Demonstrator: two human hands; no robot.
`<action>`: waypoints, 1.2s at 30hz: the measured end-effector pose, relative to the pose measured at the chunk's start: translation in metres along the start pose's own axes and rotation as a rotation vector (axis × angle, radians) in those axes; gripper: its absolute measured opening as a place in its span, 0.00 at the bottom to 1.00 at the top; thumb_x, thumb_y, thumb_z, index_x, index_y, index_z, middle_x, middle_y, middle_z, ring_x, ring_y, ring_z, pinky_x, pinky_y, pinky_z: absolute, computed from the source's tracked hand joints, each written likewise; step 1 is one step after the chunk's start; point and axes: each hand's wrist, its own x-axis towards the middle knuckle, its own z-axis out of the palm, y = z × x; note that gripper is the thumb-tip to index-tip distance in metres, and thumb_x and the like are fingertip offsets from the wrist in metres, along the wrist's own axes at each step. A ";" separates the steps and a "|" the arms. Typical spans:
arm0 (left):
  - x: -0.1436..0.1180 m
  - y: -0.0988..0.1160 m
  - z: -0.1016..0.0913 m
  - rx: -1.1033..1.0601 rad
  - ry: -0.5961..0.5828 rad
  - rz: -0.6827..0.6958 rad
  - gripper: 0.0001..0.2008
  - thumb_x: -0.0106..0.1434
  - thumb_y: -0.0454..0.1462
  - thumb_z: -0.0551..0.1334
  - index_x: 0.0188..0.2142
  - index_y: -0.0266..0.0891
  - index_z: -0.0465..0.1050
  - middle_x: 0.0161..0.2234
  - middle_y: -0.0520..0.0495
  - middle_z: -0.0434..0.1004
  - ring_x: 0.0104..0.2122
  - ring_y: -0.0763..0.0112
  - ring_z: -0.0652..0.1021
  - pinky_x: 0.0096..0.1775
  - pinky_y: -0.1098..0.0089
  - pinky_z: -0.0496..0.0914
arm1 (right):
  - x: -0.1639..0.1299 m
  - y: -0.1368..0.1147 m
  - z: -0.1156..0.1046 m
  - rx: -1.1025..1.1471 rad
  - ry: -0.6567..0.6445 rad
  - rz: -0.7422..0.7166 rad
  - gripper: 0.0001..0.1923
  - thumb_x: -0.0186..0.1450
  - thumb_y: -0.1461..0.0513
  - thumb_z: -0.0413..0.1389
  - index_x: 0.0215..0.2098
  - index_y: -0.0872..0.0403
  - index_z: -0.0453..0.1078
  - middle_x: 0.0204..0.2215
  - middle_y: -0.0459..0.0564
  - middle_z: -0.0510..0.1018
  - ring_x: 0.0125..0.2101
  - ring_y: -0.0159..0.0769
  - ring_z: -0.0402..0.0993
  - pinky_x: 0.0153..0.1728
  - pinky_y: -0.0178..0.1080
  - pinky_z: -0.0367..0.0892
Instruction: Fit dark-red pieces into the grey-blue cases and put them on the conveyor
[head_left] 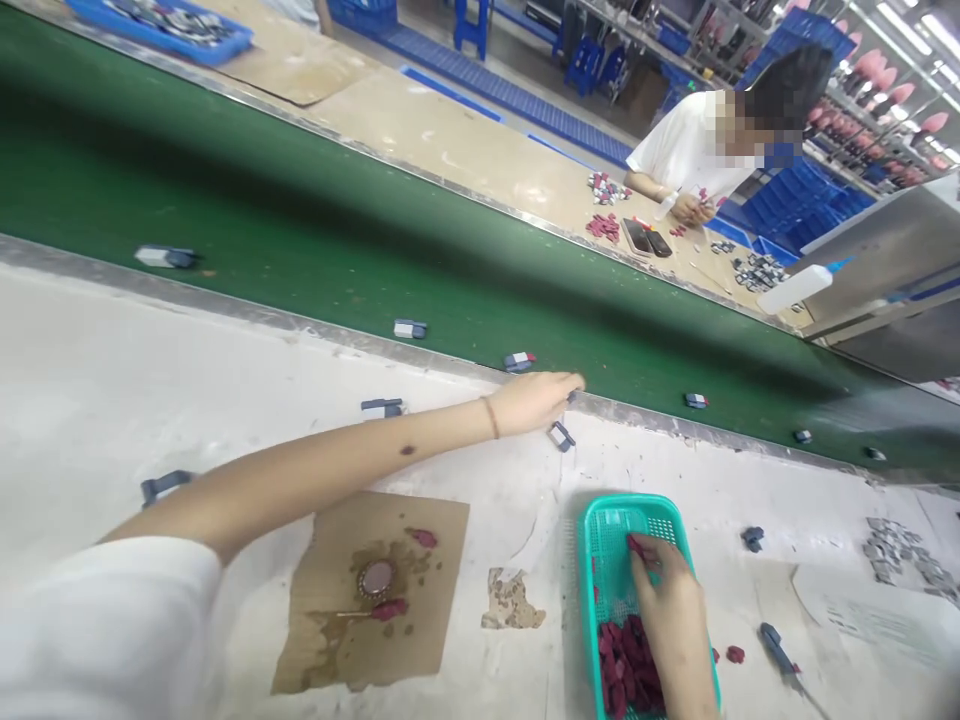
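My left hand [536,400] reaches across to the near edge of the green conveyor belt. Its fingers are closed on a small blue-grey plastic part, mostly hidden beneath them. Close by on the white table lies another grey-and-white part [561,436], and a similar part with a red tip [519,361] sits on the belt. Over a turquoise plastic basket [587,600], my right hand [675,610] pinches a small dark red piece [637,545]. Several dark red pieces [622,665] are heaped at the basket's near end, partly behind that hand.
The conveyor belt [300,240] crosses the view, carrying several spaced parts. On stained cardboard [442,630] are a small round dish [376,578] and red pieces. Grey parts [904,555] lie at the right. A co-worker [675,150] sits across the belt, near a white bottle [795,290].
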 end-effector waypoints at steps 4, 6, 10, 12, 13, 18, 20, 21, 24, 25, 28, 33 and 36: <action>-0.065 -0.024 -0.018 -0.008 -0.066 0.069 0.06 0.64 0.30 0.58 0.38 0.39 0.74 0.39 0.46 0.80 0.40 0.63 0.78 0.42 0.69 0.70 | 0.000 -0.007 -0.008 0.164 -0.038 0.086 0.16 0.57 0.51 0.53 0.33 0.52 0.75 0.32 0.55 0.82 0.32 0.47 0.79 0.35 0.46 0.72; -0.085 -0.036 -0.025 -0.016 -0.071 0.063 0.04 0.63 0.34 0.60 0.37 0.40 0.74 0.38 0.48 0.81 0.40 0.63 0.78 0.41 0.69 0.70 | -0.002 -0.015 -0.014 0.276 -0.031 0.152 0.18 0.56 0.49 0.56 0.34 0.53 0.76 0.35 0.56 0.82 0.33 0.47 0.79 0.34 0.45 0.73; -0.097 -0.066 -0.042 -0.009 0.072 -0.099 0.12 0.67 0.37 0.56 0.48 0.36 0.72 0.53 0.38 0.72 0.52 0.54 0.71 0.54 0.58 0.64 | -0.014 -0.045 -0.022 0.461 0.028 0.212 0.19 0.57 0.47 0.59 0.35 0.53 0.77 0.25 0.49 0.79 0.28 0.42 0.76 0.34 0.41 0.71; -0.096 -0.081 -0.048 -0.009 0.153 -0.220 0.16 0.66 0.35 0.54 0.52 0.32 0.68 0.56 0.32 0.67 0.55 0.47 0.66 0.56 0.49 0.60 | -0.022 -0.065 -0.020 0.587 0.011 0.207 0.18 0.58 0.48 0.60 0.34 0.54 0.77 0.19 0.46 0.75 0.25 0.38 0.73 0.31 0.39 0.70; -0.096 -0.088 -0.049 -0.019 0.179 -0.272 0.16 0.66 0.33 0.54 0.52 0.31 0.68 0.55 0.30 0.67 0.54 0.46 0.66 0.55 0.47 0.60 | -0.026 -0.076 -0.017 0.668 -0.022 0.214 0.17 0.58 0.48 0.61 0.34 0.54 0.77 0.18 0.45 0.74 0.22 0.36 0.72 0.28 0.38 0.69; -0.100 -0.095 -0.051 -0.148 0.270 -0.415 0.14 0.65 0.31 0.51 0.47 0.33 0.70 0.45 0.38 0.72 0.50 0.51 0.70 0.55 0.52 0.62 | -0.040 -0.123 0.017 1.026 -0.181 0.248 0.18 0.52 0.49 0.67 0.29 0.55 0.76 0.19 0.46 0.76 0.16 0.31 0.68 0.18 0.33 0.65; -0.106 -0.089 -0.053 -0.219 0.326 -0.453 0.15 0.66 0.32 0.50 0.50 0.32 0.68 0.47 0.38 0.70 0.51 0.54 0.70 0.56 0.54 0.62 | -0.044 -0.135 0.032 1.054 -0.230 0.209 0.16 0.54 0.50 0.66 0.27 0.54 0.74 0.17 0.45 0.75 0.15 0.29 0.67 0.17 0.32 0.64; -0.110 -0.085 -0.054 -0.257 0.350 -0.474 0.16 0.66 0.33 0.50 0.51 0.31 0.66 0.48 0.38 0.70 0.50 0.55 0.71 0.55 0.54 0.64 | -0.047 -0.140 0.039 1.035 -0.259 0.177 0.15 0.56 0.51 0.65 0.27 0.54 0.73 0.16 0.44 0.74 0.15 0.29 0.66 0.16 0.31 0.63; -0.132 -0.066 -0.060 -0.445 0.381 -0.531 0.16 0.66 0.38 0.52 0.50 0.32 0.65 0.45 0.39 0.73 0.41 0.60 0.77 0.45 0.59 0.73 | -0.054 -0.152 0.058 0.876 -0.354 0.014 0.11 0.61 0.54 0.61 0.29 0.54 0.74 0.18 0.45 0.76 0.17 0.30 0.68 0.17 0.31 0.63; -0.142 -0.058 -0.061 -0.588 0.390 -0.555 0.15 0.65 0.40 0.55 0.48 0.33 0.66 0.42 0.41 0.74 0.38 0.62 0.79 0.41 0.61 0.74 | -0.056 -0.155 0.063 0.808 -0.392 -0.065 0.09 0.62 0.56 0.60 0.30 0.54 0.75 0.20 0.46 0.78 0.20 0.32 0.71 0.19 0.32 0.65; -0.177 -0.029 -0.063 -1.103 0.374 -0.673 0.15 0.58 0.45 0.64 0.37 0.37 0.67 0.32 0.48 0.76 0.31 0.66 0.79 0.34 0.68 0.74 | -0.061 -0.164 0.077 0.639 -0.500 -0.337 0.07 0.66 0.61 0.56 0.33 0.53 0.75 0.28 0.50 0.82 0.29 0.36 0.78 0.29 0.35 0.71; -0.225 0.008 -0.052 -1.385 0.248 -0.888 0.18 0.52 0.45 0.70 0.33 0.39 0.65 0.24 0.54 0.74 0.21 0.73 0.75 0.21 0.76 0.64 | -0.063 -0.177 0.093 0.423 -0.545 -0.716 0.13 0.72 0.63 0.46 0.37 0.53 0.72 0.29 0.50 0.79 0.28 0.36 0.76 0.31 0.35 0.71; -0.239 0.017 -0.043 -1.421 0.307 -0.935 0.20 0.52 0.46 0.70 0.37 0.39 0.66 0.27 0.51 0.77 0.22 0.71 0.76 0.22 0.75 0.65 | -0.061 -0.183 0.099 0.298 -0.484 -0.860 0.16 0.73 0.64 0.41 0.37 0.54 0.71 0.27 0.51 0.76 0.27 0.37 0.73 0.28 0.36 0.70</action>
